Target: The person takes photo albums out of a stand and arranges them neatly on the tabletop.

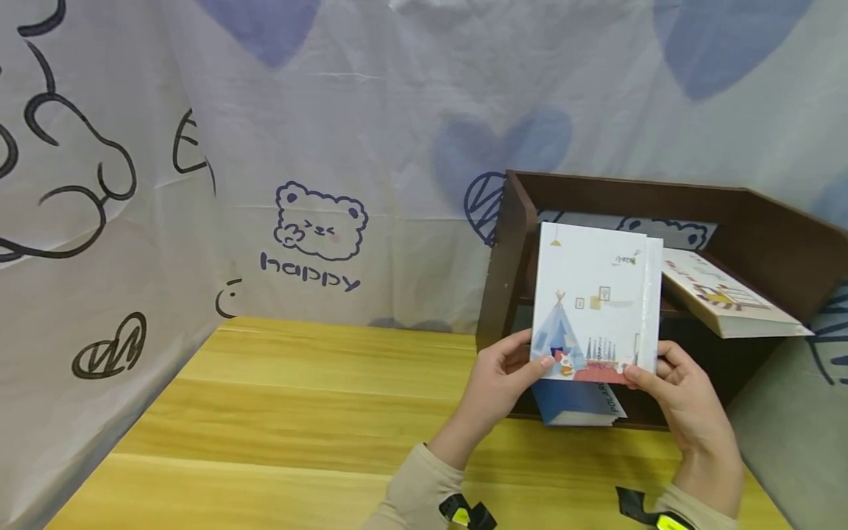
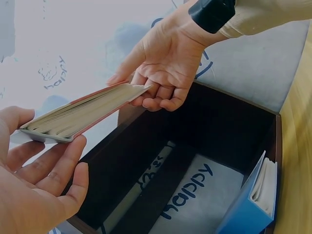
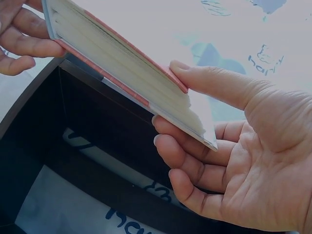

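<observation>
A white hardcover book [image 1: 589,294] with a blue tent drawing and a red strip along its lower edge is held up in front of the shelf. My left hand [image 1: 500,375] pinches its lower left corner, thumb on the cover and fingers behind. At the lower right corner my right hand [image 1: 689,397] grips it the same way. Both wrist views show the page edges of the book [image 2: 83,112], with the thumbs on one cover and fingers under the other. The book hides part of the shelf's middle.
A dark brown shelf [image 1: 503,280] stands against the back curtain on the wooden table [image 1: 278,412]. On its upper board, at the right, lies another illustrated book [image 1: 729,291], jutting past the edge. A blue book [image 1: 573,403] is in the lower compartment.
</observation>
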Demonstrator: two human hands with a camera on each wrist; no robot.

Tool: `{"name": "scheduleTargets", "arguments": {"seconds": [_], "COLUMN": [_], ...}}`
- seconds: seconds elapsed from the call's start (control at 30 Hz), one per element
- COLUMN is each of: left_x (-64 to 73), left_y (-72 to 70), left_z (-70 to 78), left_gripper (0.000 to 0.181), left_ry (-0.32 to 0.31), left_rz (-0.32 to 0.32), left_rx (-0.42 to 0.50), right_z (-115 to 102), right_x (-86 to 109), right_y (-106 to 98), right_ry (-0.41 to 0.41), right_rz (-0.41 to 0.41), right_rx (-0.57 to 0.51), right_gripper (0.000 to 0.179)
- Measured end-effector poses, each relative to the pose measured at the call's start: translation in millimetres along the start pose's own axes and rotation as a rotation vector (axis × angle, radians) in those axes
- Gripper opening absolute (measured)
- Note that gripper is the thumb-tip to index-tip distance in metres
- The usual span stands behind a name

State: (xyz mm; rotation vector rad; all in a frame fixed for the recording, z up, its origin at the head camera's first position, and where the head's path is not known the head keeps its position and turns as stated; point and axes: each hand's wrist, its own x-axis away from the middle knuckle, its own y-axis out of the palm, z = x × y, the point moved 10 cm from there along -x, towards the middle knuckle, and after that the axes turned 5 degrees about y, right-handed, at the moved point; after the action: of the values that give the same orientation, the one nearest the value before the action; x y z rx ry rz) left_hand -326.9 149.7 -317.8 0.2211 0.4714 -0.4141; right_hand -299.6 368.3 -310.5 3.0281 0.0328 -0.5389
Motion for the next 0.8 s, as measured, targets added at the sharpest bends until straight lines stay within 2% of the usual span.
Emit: {"name": "scheduleTargets", "arguments": {"seconds": [0.23, 0.4, 0.8], "left_x": [4.6, 7.3, 13.7], "left_y": [-4.2, -7.7, -14.7], "left_z": [5.3, 9.5, 12.0], "left_gripper": [0.041, 0.042, 0.043], "left_ry": [0.025, 0.052, 0.030], "left_rz": [-0.003, -0.010, -0.022], "left_rx": [-0.009, -0.012, -0.020], "right_z": [0, -2, -13], "right_x": [-0.7, -1.6, -1.8], "right_y": [4, 9, 20], "right_ry": [0.002, 0.001, -0.016], "right_rz": [-0.003, 0.003, -0.006], "right_rx": [0.029, 0.087, 0.142], "right_gripper": [0.030, 0.029, 0.030]}}
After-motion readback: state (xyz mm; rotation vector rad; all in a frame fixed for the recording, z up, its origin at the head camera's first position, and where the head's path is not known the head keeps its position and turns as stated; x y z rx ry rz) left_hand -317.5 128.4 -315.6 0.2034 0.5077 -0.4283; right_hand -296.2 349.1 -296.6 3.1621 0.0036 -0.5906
